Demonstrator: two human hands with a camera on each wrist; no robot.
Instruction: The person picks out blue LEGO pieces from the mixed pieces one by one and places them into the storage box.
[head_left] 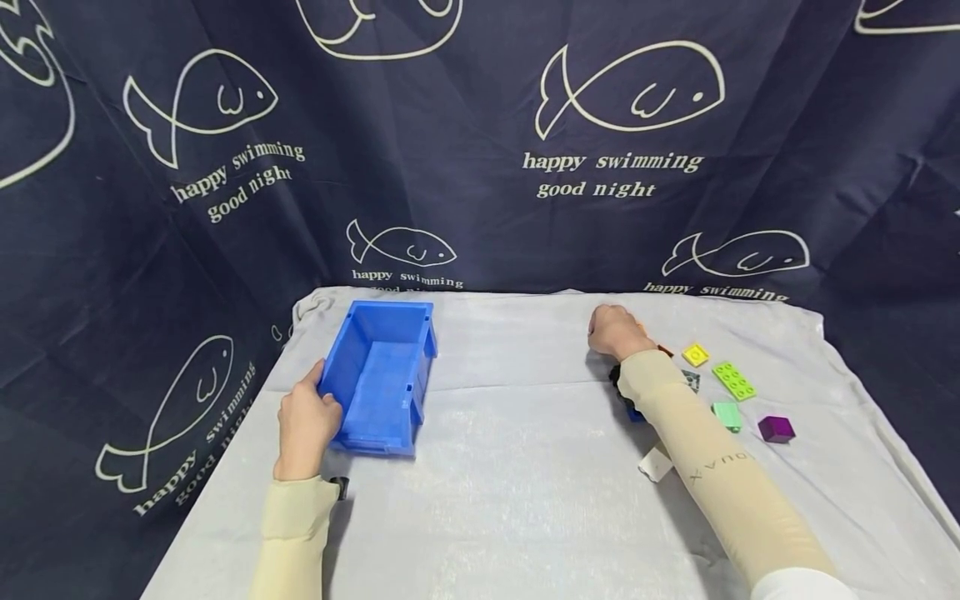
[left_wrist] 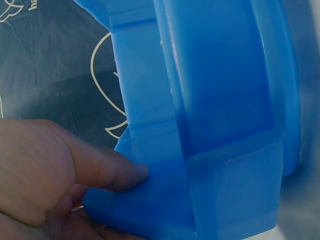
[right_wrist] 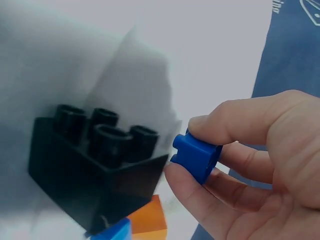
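Note:
On the left of the head view stands a blue plastic bin with nothing inside. My left hand grips its left side wall; the left wrist view shows the thumb pressed against the blue plastic and the other fingers partly hidden below. At the far right of the table, my right hand pinches a small blue toy brick between thumb and fingertips. Close beside that hand in the right wrist view is a black studded brick, with an orange brick and another blue brick partly hidden behind it.
Around my right forearm lie a yellow brick, a lime green studded brick, a mint green brick, a purple brick and a white piece. A dark curtain with fish drawings hangs behind the cloth-covered table.

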